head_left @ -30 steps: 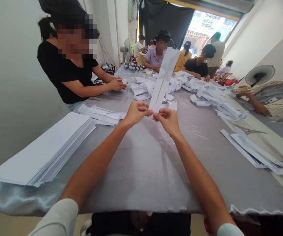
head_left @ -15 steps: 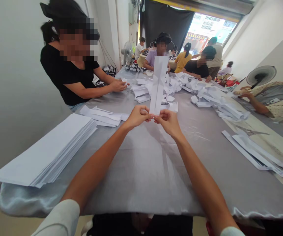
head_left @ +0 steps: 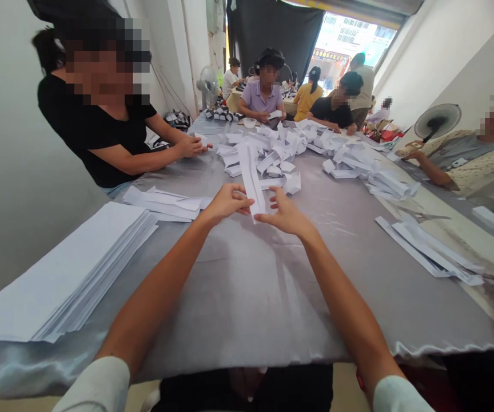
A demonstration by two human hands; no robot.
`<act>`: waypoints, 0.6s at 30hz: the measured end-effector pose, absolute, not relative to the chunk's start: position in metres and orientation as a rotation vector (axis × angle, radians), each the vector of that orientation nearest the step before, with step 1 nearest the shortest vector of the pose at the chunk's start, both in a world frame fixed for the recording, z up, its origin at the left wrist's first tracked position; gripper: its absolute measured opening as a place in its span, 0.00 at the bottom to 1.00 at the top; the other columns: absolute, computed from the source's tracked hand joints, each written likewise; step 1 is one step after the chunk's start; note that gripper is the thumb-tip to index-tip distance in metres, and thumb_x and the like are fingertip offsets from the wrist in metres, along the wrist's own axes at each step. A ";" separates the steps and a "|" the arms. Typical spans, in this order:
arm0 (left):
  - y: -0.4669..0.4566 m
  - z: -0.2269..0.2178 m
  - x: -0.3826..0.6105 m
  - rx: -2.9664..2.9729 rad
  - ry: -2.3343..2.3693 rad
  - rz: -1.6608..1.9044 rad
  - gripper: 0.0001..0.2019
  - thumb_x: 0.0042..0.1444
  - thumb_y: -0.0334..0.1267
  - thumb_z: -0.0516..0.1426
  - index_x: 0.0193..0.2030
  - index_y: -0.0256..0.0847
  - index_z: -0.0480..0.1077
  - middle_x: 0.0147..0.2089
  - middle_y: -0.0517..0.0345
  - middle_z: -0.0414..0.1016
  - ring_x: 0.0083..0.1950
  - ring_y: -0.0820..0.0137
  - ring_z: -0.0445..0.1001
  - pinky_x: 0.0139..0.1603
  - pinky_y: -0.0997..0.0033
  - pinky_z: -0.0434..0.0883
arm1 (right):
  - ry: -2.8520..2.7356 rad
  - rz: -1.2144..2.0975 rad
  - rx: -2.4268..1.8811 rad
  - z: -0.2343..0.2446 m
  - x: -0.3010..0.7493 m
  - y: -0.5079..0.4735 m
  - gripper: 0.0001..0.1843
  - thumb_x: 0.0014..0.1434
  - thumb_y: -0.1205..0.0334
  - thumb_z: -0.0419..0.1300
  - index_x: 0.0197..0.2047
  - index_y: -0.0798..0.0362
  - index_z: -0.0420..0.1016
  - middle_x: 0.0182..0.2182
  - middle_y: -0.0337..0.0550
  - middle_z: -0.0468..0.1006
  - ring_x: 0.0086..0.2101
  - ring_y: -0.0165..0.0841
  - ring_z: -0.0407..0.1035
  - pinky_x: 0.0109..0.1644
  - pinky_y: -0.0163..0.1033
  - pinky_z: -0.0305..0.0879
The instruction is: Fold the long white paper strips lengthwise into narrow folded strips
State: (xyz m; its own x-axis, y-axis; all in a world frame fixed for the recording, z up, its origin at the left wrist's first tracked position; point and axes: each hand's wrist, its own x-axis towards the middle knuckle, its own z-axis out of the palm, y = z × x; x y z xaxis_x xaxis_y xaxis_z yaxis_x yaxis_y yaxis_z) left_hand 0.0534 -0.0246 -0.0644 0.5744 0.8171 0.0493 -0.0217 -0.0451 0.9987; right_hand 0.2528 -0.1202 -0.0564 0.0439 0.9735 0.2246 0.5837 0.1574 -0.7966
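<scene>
A long folded strip of white paper (head_left: 250, 174) rises from between my hands above the table, its top leaning left. My left hand (head_left: 228, 204) pinches its lower left edge between thumb and fingers. At the strip's lower right, my right hand (head_left: 287, 212) has its fingers apart, with the thumb tip by the bottom corner; whether the thumb touches the paper I cannot tell. Behind the strip lies a heap of folded white paper pieces (head_left: 292, 146).
On the left sits a stack of white paper sheets (head_left: 79, 257), with folded strips (head_left: 165, 203) behind it. More strips (head_left: 431, 249) lie at right on the grey tablecloth (head_left: 247, 309). A person in black (head_left: 114, 131) works at left; others sit around. A fan (head_left: 438, 123) stands at right.
The strip has tilted left and dropped lower. My right hand has opened and its fingers have come off the strip, while my left hand keeps its pinch. The whole view has shifted slightly.
</scene>
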 end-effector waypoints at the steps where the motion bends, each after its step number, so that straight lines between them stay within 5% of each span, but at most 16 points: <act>1: -0.026 -0.065 0.053 1.484 0.713 0.685 0.26 0.40 0.45 0.79 0.38 0.36 0.72 0.30 0.52 0.82 0.31 0.65 0.83 0.37 0.64 0.83 | -1.643 0.566 -1.495 -0.058 0.249 -0.120 0.52 0.50 0.51 0.77 0.72 0.52 0.59 0.60 0.60 0.75 0.54 0.49 0.75 0.55 0.54 0.75; 9: -0.051 -0.077 0.073 1.575 0.579 0.260 0.19 0.41 0.39 0.76 0.37 0.37 0.77 0.34 0.47 0.85 0.36 0.57 0.87 0.37 0.62 0.84 | -1.748 0.308 -1.660 -0.081 0.233 -0.113 0.27 0.68 0.56 0.60 0.66 0.55 0.65 0.59 0.63 0.76 0.59 0.51 0.71 0.62 0.55 0.69; 14: -0.052 -0.078 0.071 1.615 0.755 0.128 0.30 0.38 0.43 0.78 0.47 0.38 0.74 0.34 0.49 0.85 0.33 0.57 0.86 0.32 0.64 0.81 | -1.823 0.356 -2.184 -0.080 0.272 -0.110 0.21 0.62 0.61 0.66 0.58 0.53 0.72 0.52 0.59 0.81 0.51 0.48 0.77 0.53 0.49 0.74; 18: -0.045 -0.084 0.068 1.762 0.835 0.056 0.25 0.39 0.43 0.77 0.41 0.39 0.73 0.34 0.50 0.84 0.31 0.60 0.84 0.28 0.67 0.76 | -1.717 0.466 -2.552 -0.070 0.326 -0.113 0.22 0.51 0.63 0.77 0.48 0.51 0.79 0.49 0.57 0.83 0.48 0.50 0.80 0.49 0.49 0.75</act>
